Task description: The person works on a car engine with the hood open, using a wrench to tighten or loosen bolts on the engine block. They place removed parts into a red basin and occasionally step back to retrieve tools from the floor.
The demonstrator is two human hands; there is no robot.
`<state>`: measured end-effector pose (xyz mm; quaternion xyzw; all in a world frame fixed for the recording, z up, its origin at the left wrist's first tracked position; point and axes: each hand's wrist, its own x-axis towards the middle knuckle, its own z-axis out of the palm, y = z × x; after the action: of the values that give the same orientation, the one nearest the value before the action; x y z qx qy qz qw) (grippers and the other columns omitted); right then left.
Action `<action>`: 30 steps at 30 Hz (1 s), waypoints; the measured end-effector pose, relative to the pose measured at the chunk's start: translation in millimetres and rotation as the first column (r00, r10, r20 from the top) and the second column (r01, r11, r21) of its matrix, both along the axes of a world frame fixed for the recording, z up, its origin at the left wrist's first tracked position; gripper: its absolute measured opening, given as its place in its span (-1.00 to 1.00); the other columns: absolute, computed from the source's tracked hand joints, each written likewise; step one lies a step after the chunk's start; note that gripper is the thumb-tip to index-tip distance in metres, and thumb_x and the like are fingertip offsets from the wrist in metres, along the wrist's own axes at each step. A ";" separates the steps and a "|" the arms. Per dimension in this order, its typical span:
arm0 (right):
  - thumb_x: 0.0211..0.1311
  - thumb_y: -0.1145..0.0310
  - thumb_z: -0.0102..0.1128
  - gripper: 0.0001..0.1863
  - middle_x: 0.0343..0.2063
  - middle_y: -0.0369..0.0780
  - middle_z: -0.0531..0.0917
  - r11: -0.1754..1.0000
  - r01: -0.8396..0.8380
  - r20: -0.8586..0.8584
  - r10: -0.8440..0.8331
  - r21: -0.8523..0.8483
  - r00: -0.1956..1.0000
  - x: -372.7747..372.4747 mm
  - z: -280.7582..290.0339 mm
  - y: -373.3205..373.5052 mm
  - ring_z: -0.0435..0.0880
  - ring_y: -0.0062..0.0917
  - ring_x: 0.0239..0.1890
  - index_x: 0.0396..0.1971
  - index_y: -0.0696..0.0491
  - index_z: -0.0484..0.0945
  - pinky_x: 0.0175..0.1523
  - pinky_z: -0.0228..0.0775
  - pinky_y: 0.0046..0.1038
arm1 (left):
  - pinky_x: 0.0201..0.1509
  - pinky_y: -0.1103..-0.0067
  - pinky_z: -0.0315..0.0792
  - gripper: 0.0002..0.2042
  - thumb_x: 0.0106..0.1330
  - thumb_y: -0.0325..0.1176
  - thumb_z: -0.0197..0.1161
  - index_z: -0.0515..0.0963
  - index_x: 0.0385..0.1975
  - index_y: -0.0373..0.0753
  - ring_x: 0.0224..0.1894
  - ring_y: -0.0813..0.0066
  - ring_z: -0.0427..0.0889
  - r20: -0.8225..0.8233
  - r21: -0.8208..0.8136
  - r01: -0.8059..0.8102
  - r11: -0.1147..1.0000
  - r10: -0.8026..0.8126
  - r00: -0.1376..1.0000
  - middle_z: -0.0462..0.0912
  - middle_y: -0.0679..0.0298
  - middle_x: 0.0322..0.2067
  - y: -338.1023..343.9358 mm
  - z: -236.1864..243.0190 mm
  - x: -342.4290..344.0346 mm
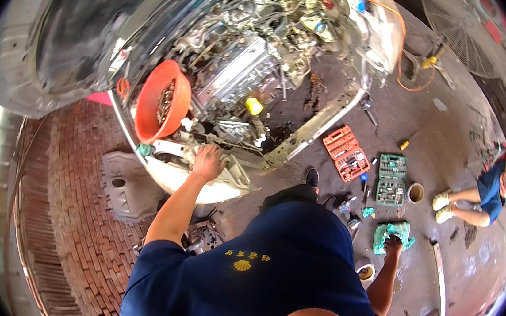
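My left hand (pixel 209 163) lies on the pale headlight and bumper section (pixel 232 179) at the front of a car, fingers spread over its upper edge. Beyond it is the open engine bay (pixel 237 70), crowded with hoses and metal parts. An orange-red basin (pixel 175 110) of small metal parts rests tilted on the car's front left. Out to the right, my right hand (pixel 393 242) reaches low to a green plastic bag (pixel 386 232) on the floor. Its fingers look dark and bent against the bag; anything inside is hidden.
A red socket case (pixel 346 152) and a green socket case (pixel 391 180) lie unfolded on the floor. Nearby stand two round cans, one a brown-filled can (pixel 415 193). A seated person (pixel 497 183) is at the far right, below a large fan (pixel 463 32). Brick paving (pixel 85 171) covers the left.
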<state>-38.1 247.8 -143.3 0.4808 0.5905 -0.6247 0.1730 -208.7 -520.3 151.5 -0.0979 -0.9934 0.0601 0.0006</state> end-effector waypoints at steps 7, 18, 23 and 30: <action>0.42 0.14 0.18 -0.70 -0.47 -0.20 0.69 0.955 -0.259 -0.044 0.268 0.146 0.962 49.5 -57.8 26.4 0.64 -0.49 -0.60 -0.26 0.12 0.61 -0.57 0.38 -0.45 | 0.18 0.19 0.48 -0.66 0.43 -0.06 0.16 0.70 -0.25 -0.23 0.05 0.08 0.63 0.325 -0.089 -0.104 0.991 0.128 0.937 0.69 0.08 -0.11 -8.0 -9.8 -30.9; 0.45 0.16 0.10 -0.75 -0.58 -0.29 0.57 0.987 -0.160 0.162 0.157 0.004 0.974 49.3 -17.5 7.7 0.46 -0.59 -0.70 -0.32 0.01 0.56 -0.64 0.15 -0.52 | 0.27 0.21 0.48 -0.59 0.36 0.06 0.20 0.71 -0.05 -0.11 0.17 0.06 0.61 0.280 0.001 -0.239 0.971 0.229 0.932 0.68 0.03 0.02 -49.1 -8.7 -56.5; 0.48 0.13 0.08 -0.76 -0.57 -0.34 0.54 0.990 -0.138 0.167 0.131 0.028 0.977 35.6 -1.4 4.0 0.45 -0.64 -0.66 -0.23 -0.01 0.54 -0.62 0.12 -0.56 | 0.19 0.20 0.51 -0.52 0.34 0.19 0.20 0.72 -0.08 -0.09 0.06 0.03 0.67 0.308 0.072 -0.362 0.929 0.325 0.894 0.73 0.07 -0.06 -42.7 0.0 -52.1; 0.46 0.07 0.11 -0.75 -0.57 -0.37 0.51 0.973 -0.213 0.094 0.221 -0.090 0.971 16.6 -8.0 -31.4 0.42 -0.65 -0.65 -0.24 -0.06 0.55 -0.59 0.08 -0.61 | 0.11 0.11 0.57 -0.49 0.35 0.25 0.16 0.71 -0.07 -0.07 -0.05 -0.06 0.74 0.279 -0.063 -0.520 0.852 0.516 0.810 0.77 0.01 -0.18 -43.7 -0.6 -59.4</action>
<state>-21.5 216.4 -151.3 0.4378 0.6044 -0.5993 0.2896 -268.1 -563.9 150.9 0.1687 -0.9722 0.0350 -0.1585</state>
